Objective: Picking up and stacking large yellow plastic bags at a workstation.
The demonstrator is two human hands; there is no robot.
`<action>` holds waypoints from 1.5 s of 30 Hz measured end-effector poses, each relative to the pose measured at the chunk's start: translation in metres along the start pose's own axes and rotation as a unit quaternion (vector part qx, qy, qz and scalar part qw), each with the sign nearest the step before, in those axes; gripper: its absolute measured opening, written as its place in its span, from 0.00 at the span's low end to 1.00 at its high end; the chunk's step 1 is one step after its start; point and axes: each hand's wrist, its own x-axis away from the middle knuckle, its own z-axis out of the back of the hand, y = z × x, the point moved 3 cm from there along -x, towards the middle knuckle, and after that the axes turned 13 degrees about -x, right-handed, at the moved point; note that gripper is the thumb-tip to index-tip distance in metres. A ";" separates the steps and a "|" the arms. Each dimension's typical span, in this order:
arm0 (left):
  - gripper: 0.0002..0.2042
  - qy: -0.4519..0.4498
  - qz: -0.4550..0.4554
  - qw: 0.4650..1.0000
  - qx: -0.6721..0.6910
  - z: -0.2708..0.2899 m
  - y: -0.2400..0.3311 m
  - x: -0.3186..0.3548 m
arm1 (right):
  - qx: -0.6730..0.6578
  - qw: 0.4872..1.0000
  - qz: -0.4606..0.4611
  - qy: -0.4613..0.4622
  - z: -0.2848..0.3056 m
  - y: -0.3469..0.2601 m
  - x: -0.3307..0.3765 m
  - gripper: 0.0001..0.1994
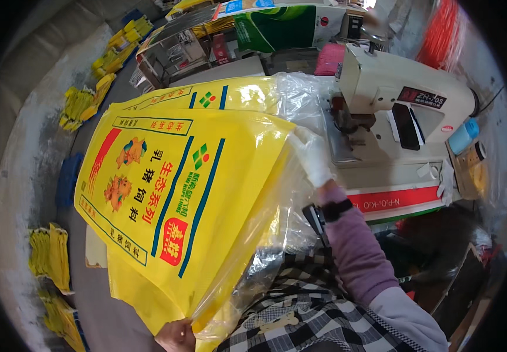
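Note:
A large yellow printed bag [148, 176] lies spread before me, with a clear plastic liner [288, 193] showing along its right, open edge. My left hand [177, 336], bare, pinches the bag's near corner at the bottom of the view. At the far corner of the same edge, my right hand [313, 157], in a white glove, is closed on the bag and liner; its fingertips are partly hidden. Beneath lies a second yellow bag [253, 91], its far part and clear liner visible. Just right of my gloved hand stands a cream industrial sewing machine [365, 76].
A dark phone [406, 126] rests on the machine. A blue bottle [463, 136] and a jar [471, 157] stand at its right. Red strands [441, 35] hang behind. Folded yellow bundles [51, 255] lie along the left floor. A cluttered wooden shelf [177, 56] stands at the back.

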 end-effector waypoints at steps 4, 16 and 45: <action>0.05 0.087 0.010 0.996 -0.021 -0.010 0.002 -0.019 | -0.069 0.991 0.081 0.077 0.008 -0.032 0.019 0.21; 0.06 -0.022 0.191 0.980 0.054 -0.042 -0.046 -0.028 | -0.034 0.971 0.000 -0.236 0.001 -0.016 0.008 0.08; 0.12 0.292 -0.276 0.915 -0.040 -0.122 0.086 -0.507 | -0.042 0.985 -0.127 -0.110 0.112 -0.011 0.195 0.19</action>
